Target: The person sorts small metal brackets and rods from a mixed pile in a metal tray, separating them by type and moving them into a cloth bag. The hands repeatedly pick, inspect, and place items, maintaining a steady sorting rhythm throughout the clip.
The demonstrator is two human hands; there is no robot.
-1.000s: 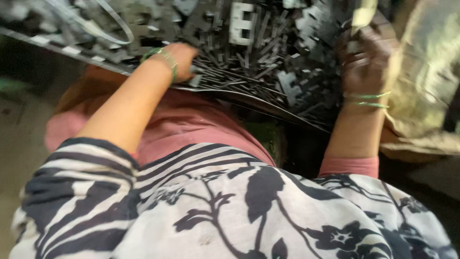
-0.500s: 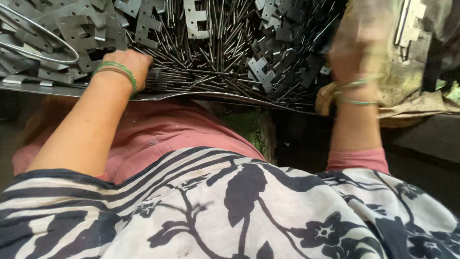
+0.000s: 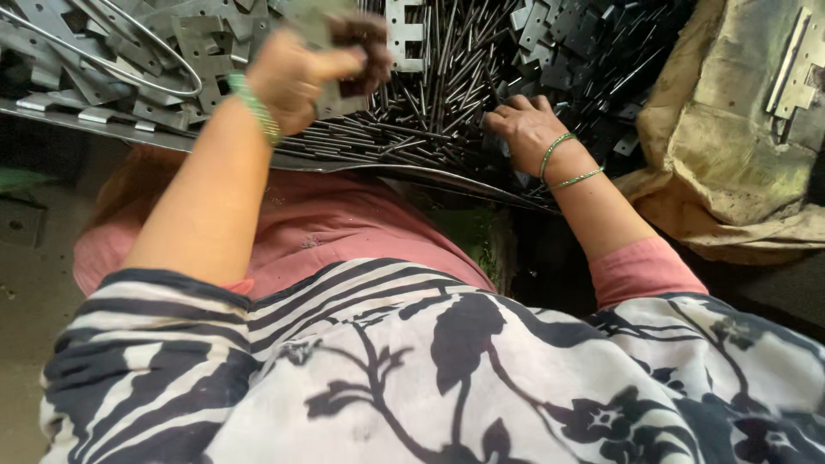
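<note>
I've got the left hand (image 3: 296,73) raised at the upper middle of the frame, fingers and thumb pinched tight on a flat grey stamped metal plate (image 3: 339,90), while the right hand (image 3: 524,125) lies low at centre right, fingers spread narrow and curled into the heap of thin dark steel pins (image 3: 430,112), though I can't tell whether it has one pinched. To do this well, I'd say hold the plate level and steady and draw out a single pin by its end. Stained tan sacking (image 3: 713,155) sits at the right edge with a long grey metal strip (image 3: 795,60) on it.
</note>
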